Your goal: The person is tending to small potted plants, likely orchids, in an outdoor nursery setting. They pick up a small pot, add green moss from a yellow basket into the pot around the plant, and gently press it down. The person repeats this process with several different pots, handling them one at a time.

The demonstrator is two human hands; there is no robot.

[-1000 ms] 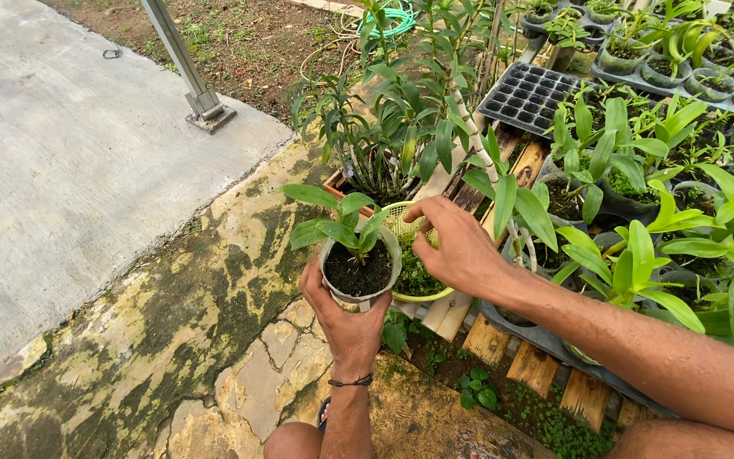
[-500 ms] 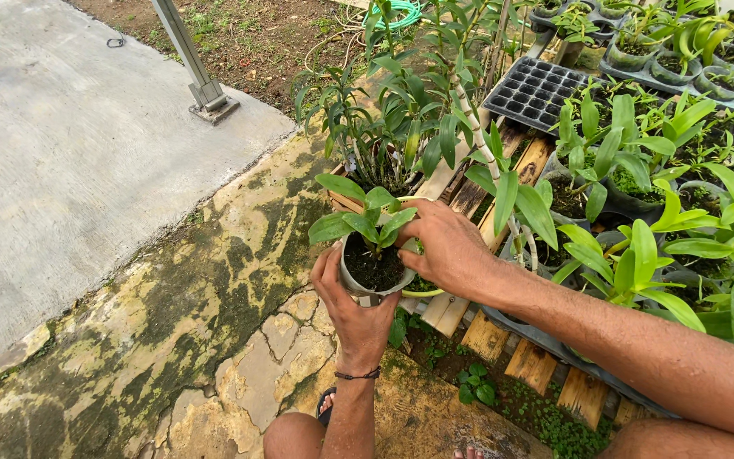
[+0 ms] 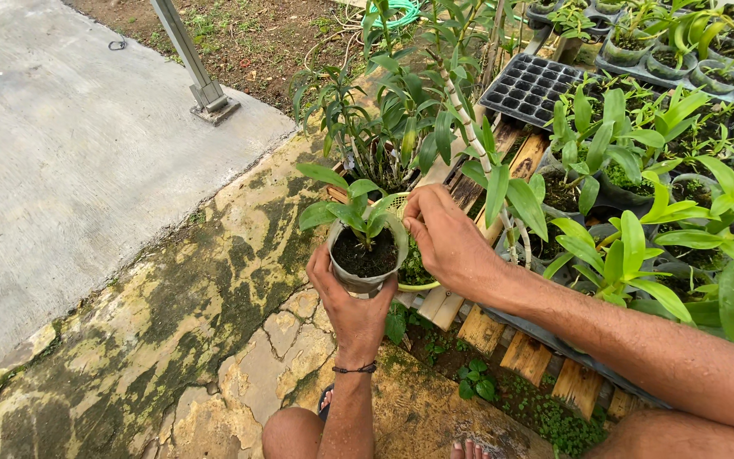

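Both hands meet at one upright clear plastic pot of dark soil (image 3: 365, 259): left hand (image 3: 352, 310) cups its base, right hand (image 3: 445, 240) pinches its far rim.

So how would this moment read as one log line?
left hand: holds small potted plant | right hand: at pot rim, over yellow-green basket

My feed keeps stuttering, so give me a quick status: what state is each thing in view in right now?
Left hand: cupped under the small pot, holding it up.
Small pot: upright, filled with dark soil, green plant growing in it.
Right hand: fingers at the pot's rim.
Yellow-green basket: behind the pot, partly hidden, green growth inside.
Black seedling tray: its cells look empty.
Green hose: coiled on the ground.
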